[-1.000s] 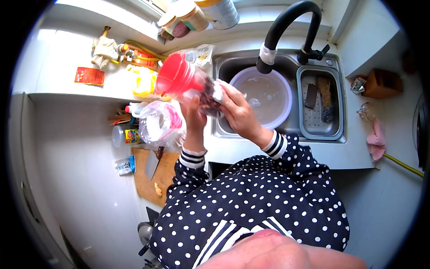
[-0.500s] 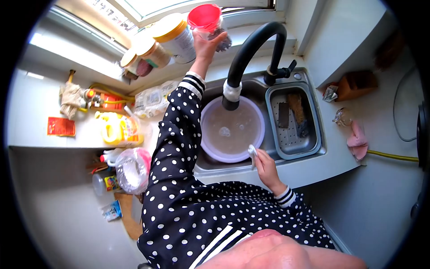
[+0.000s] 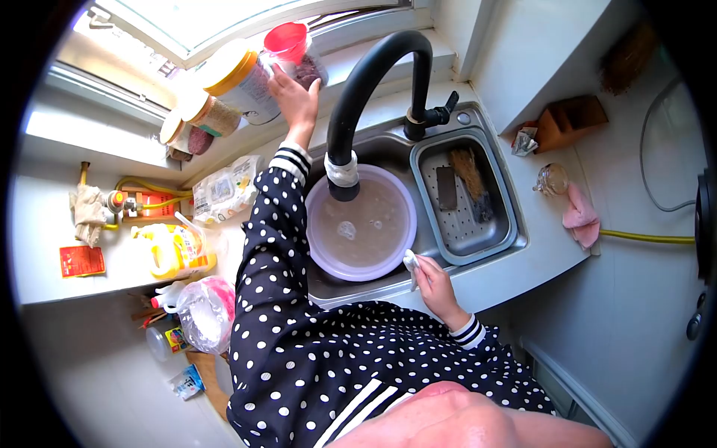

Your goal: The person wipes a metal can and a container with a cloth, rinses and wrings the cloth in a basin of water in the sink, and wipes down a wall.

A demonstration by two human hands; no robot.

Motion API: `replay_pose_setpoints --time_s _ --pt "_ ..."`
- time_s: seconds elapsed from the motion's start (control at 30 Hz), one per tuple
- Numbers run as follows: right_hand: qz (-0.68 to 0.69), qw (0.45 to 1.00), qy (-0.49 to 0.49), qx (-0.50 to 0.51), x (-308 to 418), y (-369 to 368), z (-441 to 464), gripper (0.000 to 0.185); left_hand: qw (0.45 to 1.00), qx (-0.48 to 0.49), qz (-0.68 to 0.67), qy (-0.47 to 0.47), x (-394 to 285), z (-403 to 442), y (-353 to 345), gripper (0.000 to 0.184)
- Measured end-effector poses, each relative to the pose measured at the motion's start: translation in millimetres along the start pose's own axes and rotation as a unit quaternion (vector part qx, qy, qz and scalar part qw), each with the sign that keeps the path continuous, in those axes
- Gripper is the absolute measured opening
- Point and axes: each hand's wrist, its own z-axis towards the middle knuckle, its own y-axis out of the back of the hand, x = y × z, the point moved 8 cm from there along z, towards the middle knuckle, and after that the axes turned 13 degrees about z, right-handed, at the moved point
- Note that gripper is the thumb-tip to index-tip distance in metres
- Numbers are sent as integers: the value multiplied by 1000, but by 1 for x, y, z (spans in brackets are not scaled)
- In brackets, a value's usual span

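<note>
My left hand [image 3: 296,101] reaches to the windowsill, thumb and fingers apart, against the near side of a clear jar [image 3: 309,72] with a red lid and dark contents. Whether the fingertips still press on it is hard to see. To its left stands a bigger jar [image 3: 254,93] with a yellow lid. My right hand [image 3: 439,287] is closed on a small white cloth [image 3: 411,266] at the sink's front edge. Beside that cloth, a lilac basin [image 3: 409,237] of cloudy water sits in the sink under a black faucet [image 3: 343,97].
A drain basket [image 3: 515,216] at the sink's right holds a dark block and a brown brush-like thing. Smaller jars [image 3: 213,112] line the sill. On the left are a wipes pack [image 3: 224,190] and a yellow bottle [image 3: 175,250]. A pink cloth [image 3: 581,216] lies right.
The view has shifted, so the scene sits further left. The red-lidded jar is slightly closer to the yellow-lidded one, and my left hand has slid lower on it. My right hand keeps the cloth.
</note>
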Motion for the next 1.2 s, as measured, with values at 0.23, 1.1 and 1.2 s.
replay_pose_setpoints --time_s 0.23,1.1,1.2 --pt "36 998 -52 -18 -8 13 3 24 978 35 -27 -202 3 4 -52 35" --pt "-303 722 509 -357 270 195 313 27 814 262 -449 259 -18 -334 173 18" --pt "-389 759 433 -291 287 232 404 71 818 241 -425 303 -27 -338 172 18"
